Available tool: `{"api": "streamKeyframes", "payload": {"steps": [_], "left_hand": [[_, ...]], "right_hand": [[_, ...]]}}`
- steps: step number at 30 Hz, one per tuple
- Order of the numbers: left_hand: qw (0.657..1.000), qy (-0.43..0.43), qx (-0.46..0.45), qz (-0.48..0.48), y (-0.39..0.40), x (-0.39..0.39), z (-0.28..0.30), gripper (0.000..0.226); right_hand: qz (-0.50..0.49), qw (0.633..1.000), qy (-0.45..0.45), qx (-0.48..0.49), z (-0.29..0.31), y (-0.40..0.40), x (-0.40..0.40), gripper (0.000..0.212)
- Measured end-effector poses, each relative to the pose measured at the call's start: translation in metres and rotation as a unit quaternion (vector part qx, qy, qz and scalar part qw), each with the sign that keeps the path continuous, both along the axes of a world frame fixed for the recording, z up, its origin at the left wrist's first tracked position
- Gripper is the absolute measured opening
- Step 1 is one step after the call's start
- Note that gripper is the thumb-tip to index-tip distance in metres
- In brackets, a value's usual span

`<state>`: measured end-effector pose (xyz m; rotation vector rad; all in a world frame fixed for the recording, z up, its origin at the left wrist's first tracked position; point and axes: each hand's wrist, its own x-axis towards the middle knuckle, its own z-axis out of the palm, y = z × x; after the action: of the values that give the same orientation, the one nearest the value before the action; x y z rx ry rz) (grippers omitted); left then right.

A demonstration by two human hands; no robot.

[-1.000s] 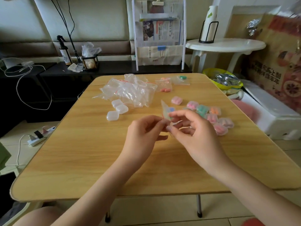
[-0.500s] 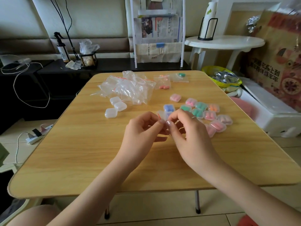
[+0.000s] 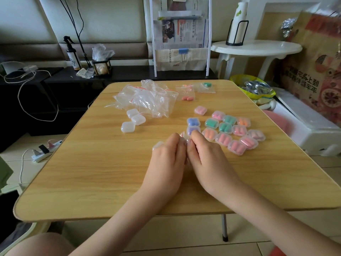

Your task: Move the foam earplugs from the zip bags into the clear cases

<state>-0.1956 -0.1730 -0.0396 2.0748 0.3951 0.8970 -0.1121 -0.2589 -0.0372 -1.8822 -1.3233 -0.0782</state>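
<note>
My left hand (image 3: 167,157) and my right hand (image 3: 203,154) meet at the middle of the wooden table (image 3: 92,172), both pinching one small zip bag (image 3: 184,138) with blue earplugs in it; the bag is mostly hidden by the fingers. Just beyond them lies a blue-filled clear case (image 3: 193,122). To the right sit several filled cases (image 3: 234,133) in pink, green and orange. Three empty clear cases (image 3: 133,120) lie at the left. Farther back, a bag with orange earplugs (image 3: 186,95) and a bag with green earplugs (image 3: 205,86) lie flat.
A heap of empty zip bags (image 3: 147,98) covers the back left of the table. Beyond the far edge stands a newspaper rack (image 3: 181,34); a white round side table (image 3: 256,48) and a white foam box (image 3: 304,122) are at the right.
Both hands have lowered the small bag toward the table, closing together over it, so the bag that stood up between the fingers is now nearly hidden.
</note>
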Motion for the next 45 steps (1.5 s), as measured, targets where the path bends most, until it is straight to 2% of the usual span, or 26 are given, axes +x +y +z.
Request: {"api": "streamKeyframes", "payload": {"steps": [4,9,12,15,21,24,26,28,32,38,41,45], "left_hand": [[0.991,0.046,0.115,0.050,0.000,0.002,-0.007,0.027],[0.980,0.085,0.154,0.089,0.003,0.003,-0.011,0.030],[0.973,0.097,0.170,0.118,0.003,0.003,-0.010,0.018],[0.966,0.105,0.201,0.122,0.003,0.003,-0.009,0.021],[0.966,0.109,0.180,0.148,0.003,0.002,-0.006,0.022],[0.977,0.087,0.143,0.132,0.002,0.002,-0.004,0.023],[0.978,0.065,0.152,0.128,0.002,0.001,-0.003,0.024],[0.973,0.042,0.196,0.110,0.000,0.000,-0.001,0.024],[0.970,-0.001,0.226,0.094,-0.003,-0.002,0.001,0.024],[0.973,-0.034,0.211,0.086,0.000,-0.004,0.003,0.025],[0.986,-0.034,0.134,0.098,-0.002,-0.002,0.002,0.026],[0.990,-0.044,-0.028,0.132,0.006,-0.002,0.008,0.012]], "right_hand": [[-0.024,0.998,-0.054,-0.034,-0.004,0.001,0.000,0.020],[-0.048,0.994,-0.076,-0.068,-0.006,0.002,0.001,0.018],[-0.094,0.986,-0.138,-0.028,-0.007,0.004,0.003,0.019],[-0.114,0.984,-0.137,0.020,-0.006,0.005,0.004,0.024],[-0.101,0.973,-0.188,0.086,-0.003,0.001,0.002,0.005],[-0.101,0.968,-0.223,0.061,-0.004,0.001,0.002,0.019],[-0.103,0.967,-0.229,0.044,-0.006,0.002,0.002,0.018],[-0.102,0.974,-0.200,0.022,-0.008,0.003,0.002,0.022],[-0.068,0.996,-0.060,-0.003,-0.001,0.001,0.000,0.035],[-0.041,0.996,0.075,-0.022,0.010,0.000,0.009,0.022],[-0.021,0.980,0.194,0.034,0.013,0.002,0.019,0.025],[0.040,0.926,0.362,0.095,0.019,0.001,0.027,0.033]]}}
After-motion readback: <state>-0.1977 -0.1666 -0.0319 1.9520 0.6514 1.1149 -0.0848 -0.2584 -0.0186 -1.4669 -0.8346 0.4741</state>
